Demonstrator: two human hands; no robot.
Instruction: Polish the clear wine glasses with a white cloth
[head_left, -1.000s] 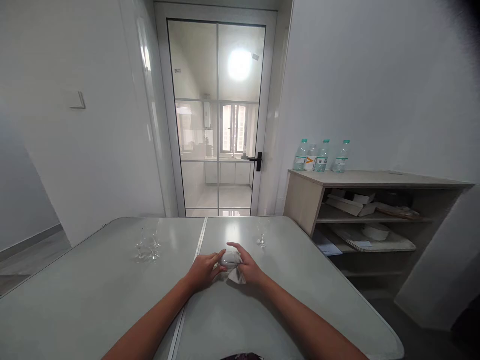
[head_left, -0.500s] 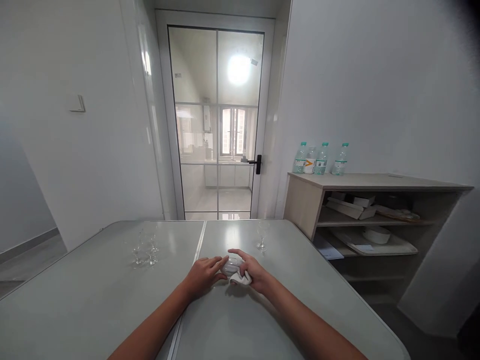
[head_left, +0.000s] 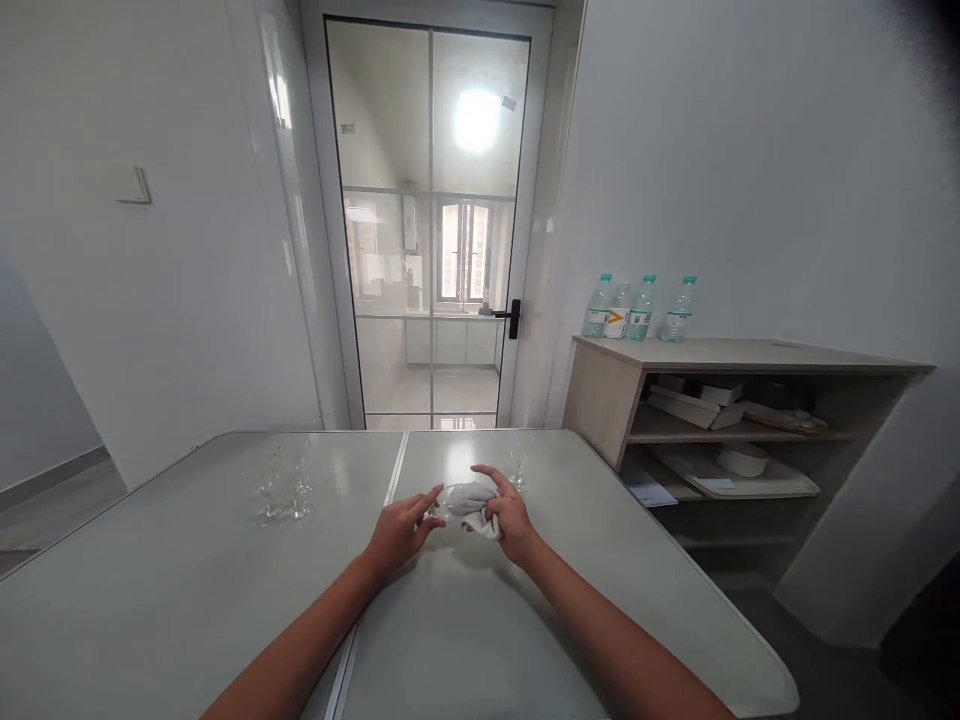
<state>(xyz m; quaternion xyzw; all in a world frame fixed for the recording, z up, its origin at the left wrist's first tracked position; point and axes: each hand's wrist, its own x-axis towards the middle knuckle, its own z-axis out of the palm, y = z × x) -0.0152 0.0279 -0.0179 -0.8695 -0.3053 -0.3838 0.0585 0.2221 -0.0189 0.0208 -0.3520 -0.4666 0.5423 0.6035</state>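
Observation:
Above the table, a clear stemmed glass (head_left: 448, 506) lies sideways between my two hands. My left hand (head_left: 403, 528) has its fingers and thumb closed around the glass's left end. My right hand (head_left: 517, 522) grips a white cloth (head_left: 475, 500), which is wrapped over the glass's right part and hides most of it. Loose cloth hangs below my right fingers, and the index finger reaches out past it. Just beyond my right hand another stemmed glass (head_left: 519, 478) stands upright on the table.
Several clear glasses (head_left: 283, 495) are grouped on the left of the grey-green table (head_left: 202, 600). A metal seam (head_left: 352, 650) runs down the tabletop. At the right, a shelf unit (head_left: 600, 400) carries several plastic bottles (head_left: 641, 310). Behind is a glazed door (head_left: 431, 250).
The cloth now covers the glass's right part, where clear glass showed before. My left hand has shifted toward the glass's left end. The view has tilted slightly.

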